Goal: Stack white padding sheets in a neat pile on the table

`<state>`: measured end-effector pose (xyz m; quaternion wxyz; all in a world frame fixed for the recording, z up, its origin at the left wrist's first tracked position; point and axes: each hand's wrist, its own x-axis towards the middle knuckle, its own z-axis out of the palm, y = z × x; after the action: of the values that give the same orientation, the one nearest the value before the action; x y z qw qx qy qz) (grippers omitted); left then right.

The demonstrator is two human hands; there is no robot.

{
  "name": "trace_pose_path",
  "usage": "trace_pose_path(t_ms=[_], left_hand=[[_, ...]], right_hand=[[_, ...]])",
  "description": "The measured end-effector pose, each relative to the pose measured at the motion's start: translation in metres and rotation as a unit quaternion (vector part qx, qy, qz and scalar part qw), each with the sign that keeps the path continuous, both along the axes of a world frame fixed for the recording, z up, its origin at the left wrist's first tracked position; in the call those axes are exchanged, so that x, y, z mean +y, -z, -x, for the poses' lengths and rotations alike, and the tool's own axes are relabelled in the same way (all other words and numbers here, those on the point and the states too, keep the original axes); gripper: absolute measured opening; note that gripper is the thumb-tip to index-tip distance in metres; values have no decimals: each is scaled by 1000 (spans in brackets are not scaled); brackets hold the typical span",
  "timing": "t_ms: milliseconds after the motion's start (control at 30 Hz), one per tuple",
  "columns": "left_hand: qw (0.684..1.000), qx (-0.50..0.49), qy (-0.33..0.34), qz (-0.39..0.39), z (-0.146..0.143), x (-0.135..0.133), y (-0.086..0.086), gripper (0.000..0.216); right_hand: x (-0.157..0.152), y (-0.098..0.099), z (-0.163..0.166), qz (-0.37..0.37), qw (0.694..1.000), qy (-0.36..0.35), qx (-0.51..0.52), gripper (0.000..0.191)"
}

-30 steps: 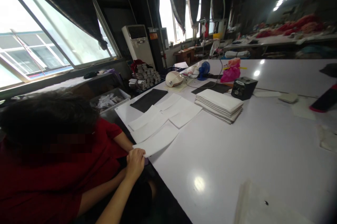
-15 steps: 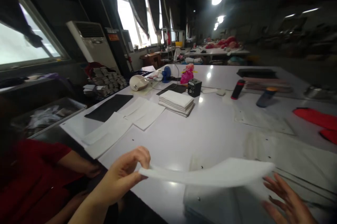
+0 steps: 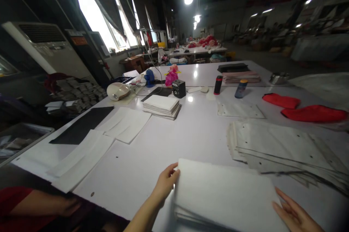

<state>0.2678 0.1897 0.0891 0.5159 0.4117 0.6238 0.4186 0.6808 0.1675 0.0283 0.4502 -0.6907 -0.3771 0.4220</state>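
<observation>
Clearly soft stuff: the white sheet (image 3: 223, 192) lies on top of a stack (image 3: 188, 214) of the same at the near edge of the table (image 3: 196, 134), between my hands. My left hand (image 3: 165, 184) rests half curled against its left edge; whether the fingers pinch it I cannot tell. My right hand (image 3: 293, 214) lies open and flat by the right corner, holding nothing. I judge the sheet light, floppy and not fragile, best taken at both short edges so it doesn't sag.
</observation>
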Motion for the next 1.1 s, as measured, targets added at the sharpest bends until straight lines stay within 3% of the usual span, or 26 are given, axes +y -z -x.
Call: trace_pose_path(t_ms=[67, 167, 367, 600, 1100], left_hand=[[998, 53, 21, -5, -2, 5, 13, 53], [991, 126, 24, -41, -4, 7, 21, 54], [973, 216, 32, -76, -8, 5, 30, 25], [976, 203, 19, -72, -8, 4, 45, 23], [971, 225, 29, -74, -9, 4, 49, 34]], right_hand=[[3, -6, 9, 3, 1000, 16, 7, 88], [6, -14, 19, -6, 999, 31, -44, 80], [12, -6, 18, -14, 985, 3, -170, 64], [14, 5, 19, -31, 983, -22, -179, 59], [16, 24, 13, -70, 992, -32, -103, 48]])
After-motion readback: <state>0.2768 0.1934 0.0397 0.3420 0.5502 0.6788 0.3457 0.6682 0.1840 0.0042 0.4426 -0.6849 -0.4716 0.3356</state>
